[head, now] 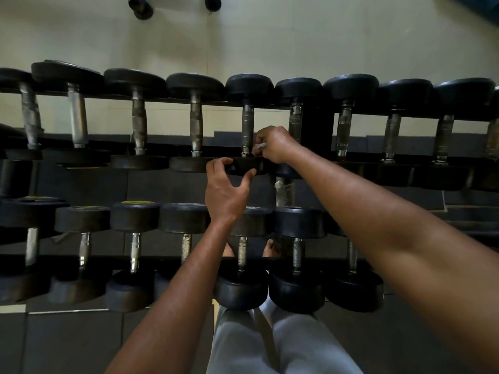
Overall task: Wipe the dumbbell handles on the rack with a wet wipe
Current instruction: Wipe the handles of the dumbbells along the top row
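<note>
A two-tier rack (316,122) holds rows of black dumbbells with worn metal handles. My right hand (272,144) pinches a small white wet wipe (259,146) against the lower end of one upper-row dumbbell handle (247,125). My left hand (226,190) curls round the near black head (244,166) of that same dumbbell, thumb on its right edge. Most of the wipe is hidden inside my right fist.
More dumbbells (135,238) fill the lower tier in front of my legs (270,344). A cream wall (270,44) stands behind the rack. Dark rubber floor tiles (67,344) lie below, and my bare toes (271,248) show between the lower handles.
</note>
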